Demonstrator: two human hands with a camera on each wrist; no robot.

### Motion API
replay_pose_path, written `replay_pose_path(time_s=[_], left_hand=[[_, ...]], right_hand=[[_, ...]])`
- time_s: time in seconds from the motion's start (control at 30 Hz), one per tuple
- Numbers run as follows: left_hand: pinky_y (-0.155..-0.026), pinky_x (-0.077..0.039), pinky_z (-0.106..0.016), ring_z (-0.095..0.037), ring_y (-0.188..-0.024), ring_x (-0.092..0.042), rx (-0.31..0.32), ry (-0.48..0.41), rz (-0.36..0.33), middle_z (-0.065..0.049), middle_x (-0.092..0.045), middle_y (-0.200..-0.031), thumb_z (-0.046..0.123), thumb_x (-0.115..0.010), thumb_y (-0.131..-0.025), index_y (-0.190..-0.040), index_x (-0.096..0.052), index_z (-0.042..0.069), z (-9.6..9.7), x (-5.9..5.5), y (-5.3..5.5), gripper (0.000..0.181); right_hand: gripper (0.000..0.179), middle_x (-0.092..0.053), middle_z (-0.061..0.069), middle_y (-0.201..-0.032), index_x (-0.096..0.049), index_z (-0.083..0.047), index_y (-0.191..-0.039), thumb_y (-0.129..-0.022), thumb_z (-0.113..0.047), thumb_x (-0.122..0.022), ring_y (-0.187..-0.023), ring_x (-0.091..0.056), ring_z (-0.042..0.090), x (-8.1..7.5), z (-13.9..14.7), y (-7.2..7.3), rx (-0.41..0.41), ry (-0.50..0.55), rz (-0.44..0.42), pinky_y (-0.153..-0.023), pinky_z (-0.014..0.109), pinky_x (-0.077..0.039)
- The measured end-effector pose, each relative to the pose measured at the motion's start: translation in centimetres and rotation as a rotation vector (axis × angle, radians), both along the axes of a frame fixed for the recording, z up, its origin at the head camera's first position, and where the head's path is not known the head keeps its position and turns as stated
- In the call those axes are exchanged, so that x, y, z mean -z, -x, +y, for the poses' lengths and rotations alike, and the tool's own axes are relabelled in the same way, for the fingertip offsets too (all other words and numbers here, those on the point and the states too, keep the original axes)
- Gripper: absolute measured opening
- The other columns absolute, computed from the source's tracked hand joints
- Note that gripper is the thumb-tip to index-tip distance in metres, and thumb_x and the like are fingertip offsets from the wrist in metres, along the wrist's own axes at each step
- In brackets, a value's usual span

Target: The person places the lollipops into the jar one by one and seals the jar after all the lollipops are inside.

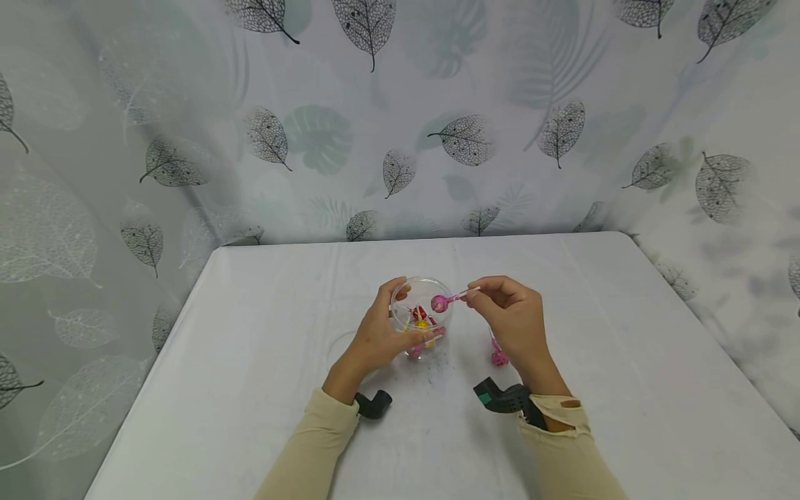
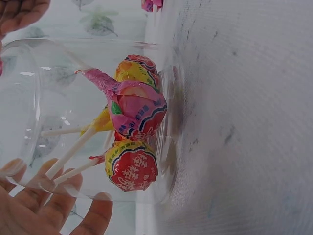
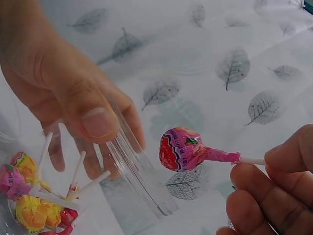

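My left hand grips a clear, round plastic jar, thumb on the near side and fingers round the far side. Inside it lie several wrapped lollipops in red, yellow and pink, their white sticks leaning toward the mouth. My right hand pinches a pink-wrapped lollipop by the end of its white stick, between thumb and forefinger. In the right wrist view, this candy head hangs just outside the jar's rim; from the head it overlaps the jar's opening.
Beside my right wrist, pink-wrapped candy lies on the white table. A faint clear round edge, like a lid, shows left of my left wrist. Leaf-patterned cloth rises behind the table and at both sides.
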State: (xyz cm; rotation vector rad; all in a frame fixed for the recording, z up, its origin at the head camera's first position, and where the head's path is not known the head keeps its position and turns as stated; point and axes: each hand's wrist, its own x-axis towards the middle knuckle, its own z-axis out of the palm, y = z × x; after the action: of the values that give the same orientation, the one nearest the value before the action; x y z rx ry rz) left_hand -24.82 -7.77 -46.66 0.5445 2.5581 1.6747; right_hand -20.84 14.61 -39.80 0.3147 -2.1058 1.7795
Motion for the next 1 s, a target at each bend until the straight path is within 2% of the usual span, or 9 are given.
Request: replay_pose_path(time_s=[0.13,0.47,0.73,1.0], left_hand=[[-0.105,-0.038,-0.051,-0.027,-0.134,-0.04,0.004,-0.007,0.0,-0.006,-0.044,-0.146,0.046,-0.084,-0.071,-0.146,-0.024,0.035,0.0,-0.04,-0.05,0.097],[-0.104,-0.038,-0.049,-0.026,-0.134,-0.041,0.012,-0.023,0.008,-0.007,-0.044,-0.145,0.047,-0.085,-0.07,-0.147,-0.024,0.035,-0.06,0.12,0.02,0.098],[-0.104,-0.038,-0.05,-0.026,-0.134,-0.04,0.02,-0.008,0.015,-0.006,-0.043,-0.146,0.051,-0.083,-0.07,-0.148,-0.024,0.034,-0.08,-0.09,-0.07,0.099],[-0.104,-0.038,-0.051,-0.025,-0.133,-0.042,0.015,-0.005,0.023,-0.007,-0.044,-0.146,0.054,-0.083,-0.07,-0.149,-0.024,0.031,-0.11,-0.15,-0.11,0.101]], right_hand=[[0.01,-0.073,0.01,-0.09,-0.071,-0.004,-0.097,-0.091,-0.011,-0.068,-0.083,-0.069,0.019,0.12,-0.2,-0.03,0.008,-0.017,-0.019,-0.077,0.028,-0.056],[0.011,-0.073,0.007,-0.094,-0.072,-0.007,-0.099,-0.09,-0.013,-0.069,-0.085,-0.069,0.016,0.29,-0.69,-0.05,0.009,-0.074,-0.079,-0.078,0.027,-0.055],[0.011,-0.073,0.004,-0.092,-0.073,-0.009,-0.096,-0.089,-0.017,-0.071,-0.084,-0.069,0.018,0.51,-0.75,-0.02,-0.025,-0.105,-0.089,-0.074,0.029,-0.056],[0.009,-0.073,0.002,-0.094,-0.074,-0.01,-0.096,-0.089,-0.015,-0.071,-0.084,-0.067,0.017,0.56,-0.98,-0.04,-0.055,-0.144,-0.111,-0.072,0.029,-0.055]])
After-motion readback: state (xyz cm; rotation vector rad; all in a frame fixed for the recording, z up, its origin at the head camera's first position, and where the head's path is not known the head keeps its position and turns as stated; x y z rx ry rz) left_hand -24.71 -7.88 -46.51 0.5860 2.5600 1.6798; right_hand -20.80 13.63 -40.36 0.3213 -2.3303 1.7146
